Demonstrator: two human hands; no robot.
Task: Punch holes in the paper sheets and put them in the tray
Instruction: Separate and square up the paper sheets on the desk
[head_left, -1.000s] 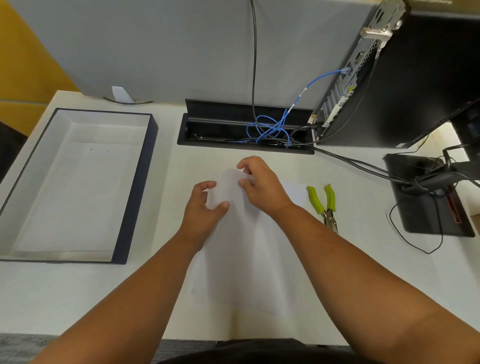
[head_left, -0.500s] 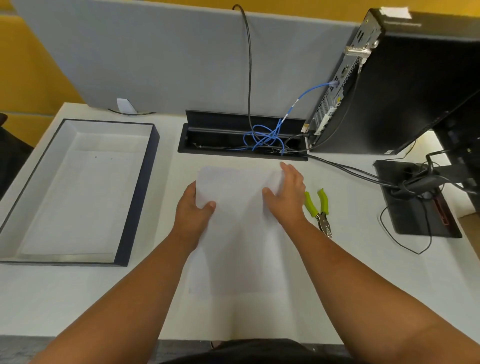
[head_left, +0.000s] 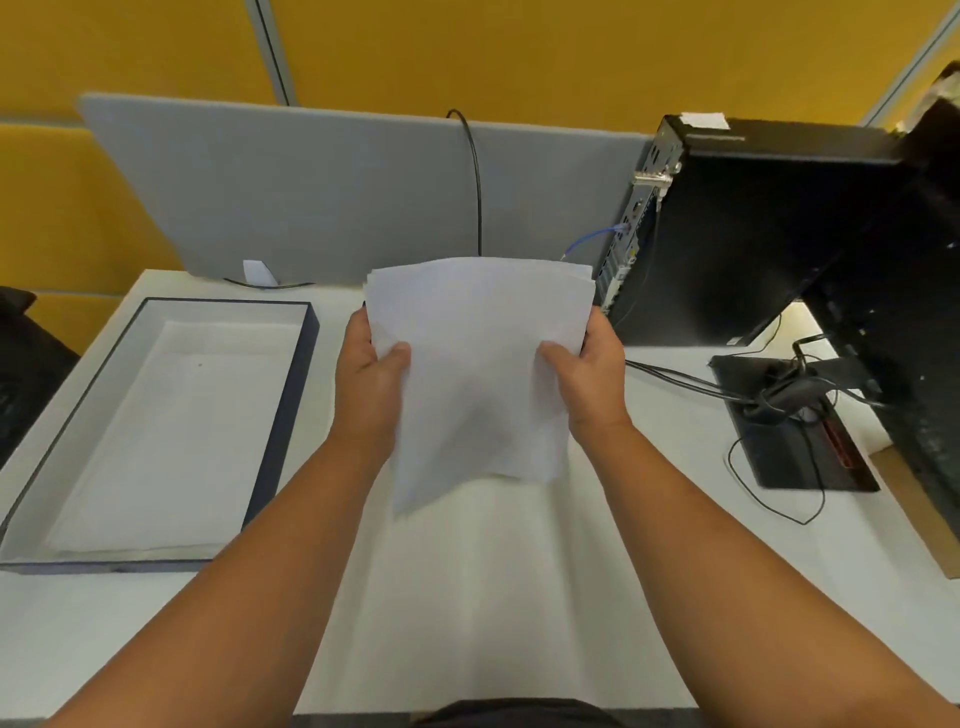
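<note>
The paper sheets (head_left: 480, 364) are up off the worktop (head_left: 498, 597), held in the air just to the right of the tray (head_left: 283, 436), and the likeliest trouble is the stack coming apart. The top edges are already fanned, several sheet edges showing one behind another, so a loose grip could let an inner sheet slide out and drop. The lower left corner hangs limp and curls down below the left hand (head_left: 371, 379); I reckon it could fold under or crease if the stack is set down carelessly, and uneven edges would put any punched holes out of line from sheet to sheet. The left hand pinches the stack's left edge, thumb on the front and fingers behind; the right hand (head_left: 589, 374) pinches the right edge the same way. The paper is plain white, thin and floppy, bowing a little between the two grips, and I can see no holes in it from here. The tray itself, dark-walled and pale inside, already has what looks like a white sheet lying flat in it.
</note>
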